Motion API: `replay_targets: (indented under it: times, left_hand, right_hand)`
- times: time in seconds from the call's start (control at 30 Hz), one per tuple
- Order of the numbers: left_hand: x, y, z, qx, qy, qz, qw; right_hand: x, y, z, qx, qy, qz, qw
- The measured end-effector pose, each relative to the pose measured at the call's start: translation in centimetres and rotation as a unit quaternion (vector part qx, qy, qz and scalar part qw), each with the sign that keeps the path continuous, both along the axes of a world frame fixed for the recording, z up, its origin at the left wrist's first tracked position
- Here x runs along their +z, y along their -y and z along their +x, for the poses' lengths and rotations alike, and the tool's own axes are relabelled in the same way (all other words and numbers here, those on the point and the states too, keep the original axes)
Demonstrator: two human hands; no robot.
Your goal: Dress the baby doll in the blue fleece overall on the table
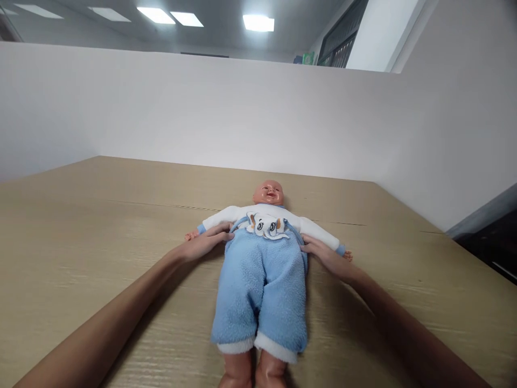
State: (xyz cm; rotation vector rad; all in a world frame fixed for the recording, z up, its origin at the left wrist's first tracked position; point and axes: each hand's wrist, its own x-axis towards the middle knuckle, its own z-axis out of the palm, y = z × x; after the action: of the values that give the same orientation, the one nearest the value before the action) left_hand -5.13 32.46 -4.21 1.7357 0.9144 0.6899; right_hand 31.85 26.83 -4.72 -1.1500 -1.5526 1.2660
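A doll (pixel 263 269) lay on its back on a wood-grain table (pixel 121 237), stretched from the centre of the frame down to the bottom edge, its bald head (pixel 269 193) pointing away from the camera. It wore a white long-sleeved top (pixel 319 231) with blue cuffs and, over that, fleecy blue overalls (pixel 241 280) with white hems; its arms spread out to either side and its lower legs (pixel 236 369) were bare. A white animal-face patch (pixel 266 226) sat on the bib, between two blue straps (pixel 241 221).

Both hands were at the doll's waist. The left hand (pixel 212 238), left of centre, had its fingertips at the edge of the overalls, just below the strap there. The right hand (pixel 322 252), right of centre, reached the opposite edge, its fingers partly against the blue cloth — whether either hand pinched the fabric or merely touched it, I could not tell.

Behind the table a pale partition (pixel 202 108) crossed the frame — above it, at the top, shone ceiling lights (pixel 258 22).
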Motion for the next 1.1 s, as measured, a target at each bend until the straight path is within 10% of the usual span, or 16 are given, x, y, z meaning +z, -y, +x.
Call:
replay_targets:
  times: [0.17, 0.5, 1.1]
  left_hand:
    - [1.3, 0.2, -1.4, -0.093, -0.031, -0.005, 0.995]
    - [-3.6, 1.0, 3.3, 0.066, 0.235, -0.157, 0.957]
    - [-2.1, 1.8, 2.7, 0.083, 0.25, -0.207, 0.942]
  right_hand:
    - [0.2, 0.9, 0.6, 0.035, 0.052, 0.007, 0.998]
    - [-3.8, 1.1, -4.9, -0.14, -0.163, -0.025, 0.976]
    - [-3.4, 1.0, -5.0, -0.112, -0.177, -0.002, 0.978]
